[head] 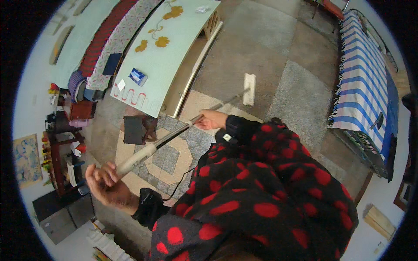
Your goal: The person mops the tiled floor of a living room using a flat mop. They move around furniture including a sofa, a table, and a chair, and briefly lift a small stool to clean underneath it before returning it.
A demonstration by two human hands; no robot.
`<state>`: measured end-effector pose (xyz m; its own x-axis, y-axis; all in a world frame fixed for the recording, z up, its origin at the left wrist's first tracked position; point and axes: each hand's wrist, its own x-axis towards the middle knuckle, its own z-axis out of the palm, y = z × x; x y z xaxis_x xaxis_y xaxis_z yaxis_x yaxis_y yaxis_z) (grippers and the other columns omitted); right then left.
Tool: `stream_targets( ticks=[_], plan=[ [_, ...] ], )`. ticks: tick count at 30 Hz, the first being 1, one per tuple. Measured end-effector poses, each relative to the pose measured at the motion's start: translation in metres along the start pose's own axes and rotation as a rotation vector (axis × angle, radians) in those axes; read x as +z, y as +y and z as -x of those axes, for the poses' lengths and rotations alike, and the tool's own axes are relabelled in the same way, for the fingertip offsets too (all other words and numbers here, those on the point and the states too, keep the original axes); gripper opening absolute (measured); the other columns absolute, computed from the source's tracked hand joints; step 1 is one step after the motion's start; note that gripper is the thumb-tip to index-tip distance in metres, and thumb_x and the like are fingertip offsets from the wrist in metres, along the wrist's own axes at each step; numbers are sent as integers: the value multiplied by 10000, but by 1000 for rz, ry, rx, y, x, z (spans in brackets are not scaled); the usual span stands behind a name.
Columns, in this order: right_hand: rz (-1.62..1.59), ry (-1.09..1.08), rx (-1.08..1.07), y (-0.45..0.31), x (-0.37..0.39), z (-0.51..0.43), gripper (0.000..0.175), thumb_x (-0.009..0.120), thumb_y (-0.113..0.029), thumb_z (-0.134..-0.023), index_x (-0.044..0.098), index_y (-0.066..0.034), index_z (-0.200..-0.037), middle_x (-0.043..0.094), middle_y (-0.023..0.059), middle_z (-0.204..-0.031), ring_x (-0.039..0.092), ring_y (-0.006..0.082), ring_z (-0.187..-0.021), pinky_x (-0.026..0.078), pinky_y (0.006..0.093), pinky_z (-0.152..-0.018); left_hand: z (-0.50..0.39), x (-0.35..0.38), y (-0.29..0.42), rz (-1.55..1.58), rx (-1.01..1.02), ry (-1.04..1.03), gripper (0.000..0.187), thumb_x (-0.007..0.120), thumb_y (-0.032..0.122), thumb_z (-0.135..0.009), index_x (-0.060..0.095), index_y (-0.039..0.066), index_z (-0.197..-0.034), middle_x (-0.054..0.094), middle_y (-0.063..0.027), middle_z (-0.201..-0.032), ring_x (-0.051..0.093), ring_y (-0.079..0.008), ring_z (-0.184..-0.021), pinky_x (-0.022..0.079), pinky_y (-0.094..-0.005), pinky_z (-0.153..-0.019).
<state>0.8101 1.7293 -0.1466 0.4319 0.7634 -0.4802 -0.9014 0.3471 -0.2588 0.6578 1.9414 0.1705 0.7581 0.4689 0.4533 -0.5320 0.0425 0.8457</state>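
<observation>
A flat mop slants across the view, its white rectangular head point(249, 94) resting on the tiled floor point(235, 55). Its pole has a metal-looking shaft and a thick pale handgrip point(138, 159). At the grip's top end, my left hand point(112, 187) has its fingers curled around the end. My right hand point(210, 120) grasps the shaft about midway, palm partly hidden. Both arms wear dark sleeves, and a black garment with red dots covers my body. Near the shaft's left side stands a small dark stool point(134, 130).
A low table point(183, 62) with a pale green top carries a blue-and-white packet point(137, 77). A sofa point(362, 88) under a blue-and-white striped cover lines the right. At left are a wooden shelf unit point(58, 163) and a grey cabinet point(62, 222). A black cable point(178, 186) hangs beside me.
</observation>
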Motion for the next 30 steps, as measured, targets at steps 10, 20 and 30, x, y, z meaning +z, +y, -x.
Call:
stream_targets(
  ticks=[10, 20, 30],
  plan=[
    [-70, 27, -320, -17, 83, -86, 153, 534, -176, -790, 545, -70, -679, 533, 23, -619, 541, 139, -584, 456, 278, -541, -11, 19, 11, -301, 368, -313, 377, 411, 180, -799, 428, -84, -1068, 335, -10, -450, 344, -115, -418, 404, -411, -678],
    [-188, 53, -423, -56, 43, 5, 115, 523, -155, -803, 528, -57, -743, 542, 44, -683, 534, 148, -634, 454, 257, -579, -43, 93, 1, -223, 384, -174, 455, 379, 192, -770, 382, -127, -1094, 297, -18, -407, 319, -115, -345, 393, -479, -709],
    [401, 560, -862, -76, -130, 134, 235, 546, -237, -795, 511, -9, -838, 548, 94, -786, 545, 194, -756, 455, 289, -693, -37, 196, -107, 282, -304, -482, 296, 432, 108, -844, 450, -64, -1086, 340, -2, -554, 402, -116, -511, 457, -373, -697]
  ],
)
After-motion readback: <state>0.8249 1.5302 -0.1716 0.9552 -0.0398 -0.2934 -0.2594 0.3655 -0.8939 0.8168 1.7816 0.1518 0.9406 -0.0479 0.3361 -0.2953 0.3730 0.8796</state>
